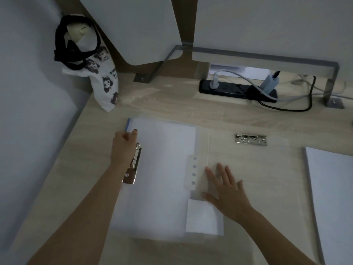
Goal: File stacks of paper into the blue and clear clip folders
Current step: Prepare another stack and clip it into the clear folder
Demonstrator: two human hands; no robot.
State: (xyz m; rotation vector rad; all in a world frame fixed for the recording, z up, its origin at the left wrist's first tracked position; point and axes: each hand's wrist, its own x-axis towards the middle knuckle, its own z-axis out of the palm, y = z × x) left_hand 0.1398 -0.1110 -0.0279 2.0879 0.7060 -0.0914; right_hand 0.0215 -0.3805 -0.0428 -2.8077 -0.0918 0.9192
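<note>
Squaring the sheets in the blue folder for clamping

Head view: the left hand [124, 139] pinches the far left corner where the paper stack [162, 169] meets the blue folder [128, 124], just beside its metal clip [133, 163]; the right hand [227, 188] lies flat, fingers spread, on the clear folder [267, 169], whose own clip [251, 139] sits well apart; a second stack [332, 197] lies on the surface [172, 100] at right; probably best to butt the sheets' edge squarely under the clip, steady them with the flat hand, then clamp.
</note>
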